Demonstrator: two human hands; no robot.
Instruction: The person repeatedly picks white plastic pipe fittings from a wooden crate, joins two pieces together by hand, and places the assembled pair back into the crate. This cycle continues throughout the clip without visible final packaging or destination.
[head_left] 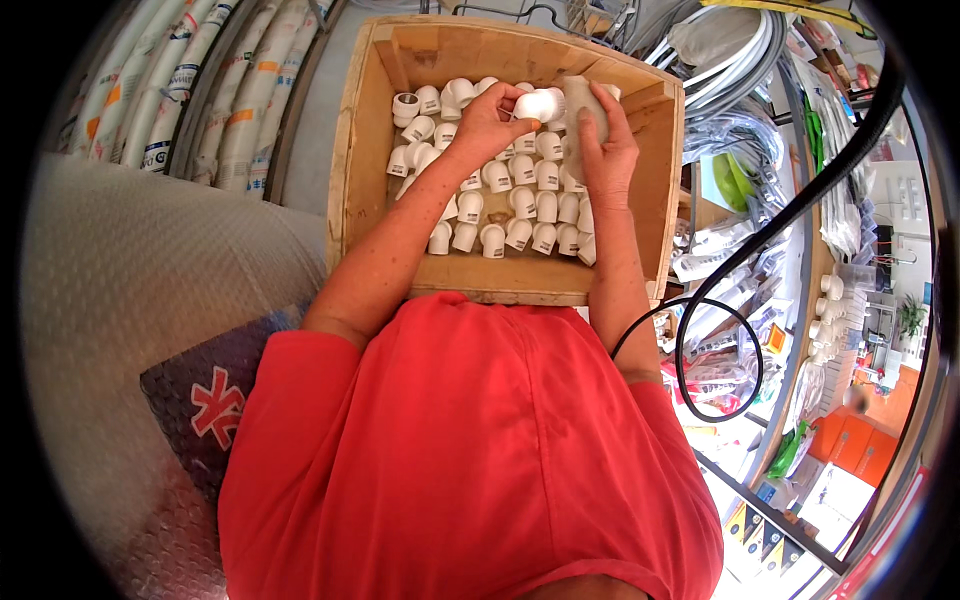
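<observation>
A white plastic elbow pipe fitting is raised over the wooden box, pinched in the fingers of my left hand. Close beside it, my right hand is closed around a greyish, crumpled cloth. The cloth lies against or very near the fitting; whether they touch I cannot tell. Below my hands, several more white elbow fittings fill the box, many standing in rows with small dark labels. My forearms hide some of them.
Wrapped white pipes lean at the far left, beside a large roll of bubble wrap. Coiled white hose and bagged goods crowd the right side. A black cable loops down near my right arm.
</observation>
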